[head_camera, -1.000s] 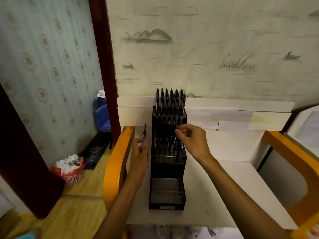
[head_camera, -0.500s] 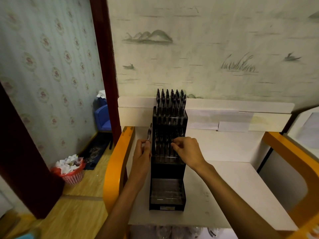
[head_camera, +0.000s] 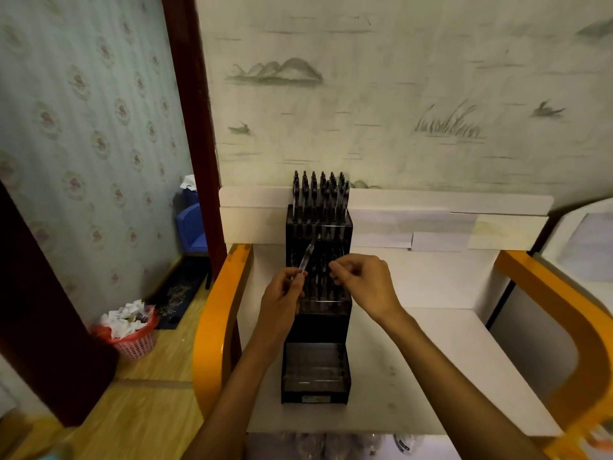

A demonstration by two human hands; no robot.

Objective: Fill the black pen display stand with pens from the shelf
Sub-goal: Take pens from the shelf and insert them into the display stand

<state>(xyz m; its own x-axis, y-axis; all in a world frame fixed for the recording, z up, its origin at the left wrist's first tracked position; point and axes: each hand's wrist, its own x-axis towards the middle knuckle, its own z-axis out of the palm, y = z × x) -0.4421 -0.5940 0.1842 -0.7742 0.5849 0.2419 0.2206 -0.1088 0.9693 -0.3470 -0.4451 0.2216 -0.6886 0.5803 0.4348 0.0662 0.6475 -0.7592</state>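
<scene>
My left hand [head_camera: 282,295] pinches a clear pen [head_camera: 306,257] by its lower end between thumb and fingertips; the pen tilts up toward one o'clock, its tip in front of the stand's middle tier. My right hand [head_camera: 365,283] sits at three o'clock from it, fingers curled, thumb and forefinger drawn together over the middle row; whether they hold anything I cannot tell.

Both hands hover at the black pen stand [head_camera: 316,330], which stands upright on the white shelf [head_camera: 431,360], back against the low white backboard [head_camera: 431,207]. Top tier at twelve o'clock: packed with dark pens [head_camera: 320,194]. Middle tier: more pens, partly hidden by my fingers. Bottom tray at six o'clock: blurred, contents unclear.

Orange curved rails [head_camera: 219,310] flank the shelf. Pink waste basket [head_camera: 132,333] full of paper on the floor at nine o'clock.
</scene>
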